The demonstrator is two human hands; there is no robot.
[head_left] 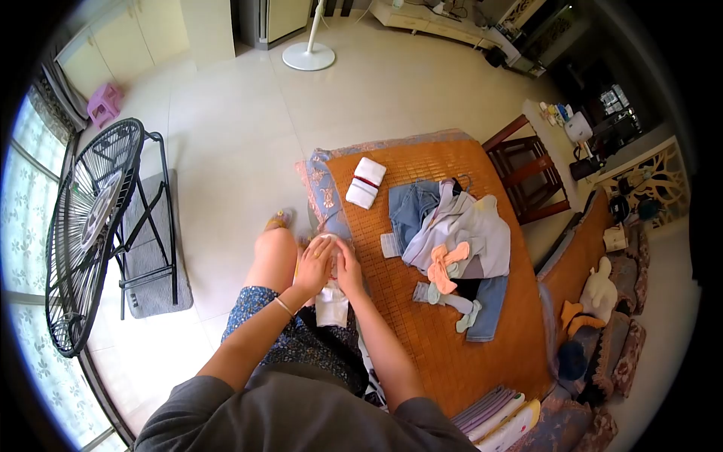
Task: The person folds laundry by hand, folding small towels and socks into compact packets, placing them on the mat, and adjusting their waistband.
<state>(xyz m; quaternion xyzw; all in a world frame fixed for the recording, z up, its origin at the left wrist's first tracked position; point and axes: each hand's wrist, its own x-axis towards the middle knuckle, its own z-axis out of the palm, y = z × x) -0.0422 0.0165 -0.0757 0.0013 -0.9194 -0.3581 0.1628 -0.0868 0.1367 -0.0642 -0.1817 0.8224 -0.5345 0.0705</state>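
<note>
A white sock-like cloth [332, 307] lies over my lap, its lower end hanging below my hands. My left hand [317, 265], wearing a ring and a bracelet, rests nearly flat on its upper part with fingers stretched. On the other side, my right hand [348, 269] curves around the cloth's edge; its thumb and the cloth under both palms are hidden. A folded white bundle with a dark red band [366, 183] sits on the brown woven mat [429, 361], ahead and to the right.
On the mat lie a grey shirt [482, 226], jeans [488, 305], and orange socks [446, 270] beside pale green ones [468, 316]. Folded textiles [497, 422] are near my right side. A black wire chair [98, 226] stands left, a white fan base [309, 56] ahead, a wooden chair [527, 173] beyond the mat.
</note>
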